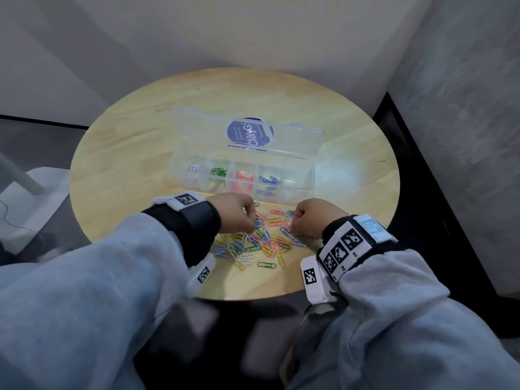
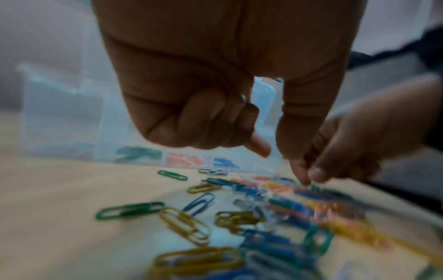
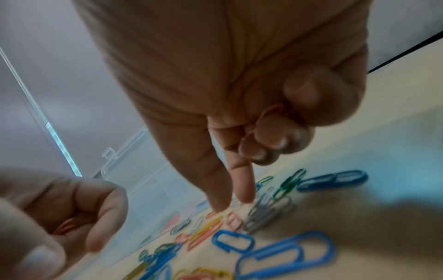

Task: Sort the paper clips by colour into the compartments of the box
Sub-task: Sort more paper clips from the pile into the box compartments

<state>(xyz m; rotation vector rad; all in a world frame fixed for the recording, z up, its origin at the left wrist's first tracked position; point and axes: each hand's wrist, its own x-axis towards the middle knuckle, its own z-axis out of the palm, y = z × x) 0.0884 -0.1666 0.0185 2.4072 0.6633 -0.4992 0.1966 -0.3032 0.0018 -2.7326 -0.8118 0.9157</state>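
A: Surface? Quick.
B: Round light-wood table in a corner, pale walls behind, dark floor to the right.
A: Left to right, counts.
B: One clear box, lid flipped open behind it, round blue sticker on the lid. Five compartments in a row: white clips far left, then green clips, red clips, blue clips, and the far-right one has something pale I can't make out. Too few pixels to count clips per compartment.
A: Loose ones?
B: One mixed pile of paper clips on the table just in front of the box, between the hands. Yellow, blue, green, red, pink, white. Dozens, overlapping, no exact count. One green clip lies apart at the near edge.
A: Hands?
B: Two. Left hand low over the pile's left side, fingers curled in; right-wrist view shows something reddish tucked in the curl. Right hand on the pile's right side, outer fingers curled around a red clip, thumb and index pointing down to the pile.
A: Anything blocking?
B: Both grey sleeves and the marker-tagged wristbands cover the table's near edge. Wrist views blurred.
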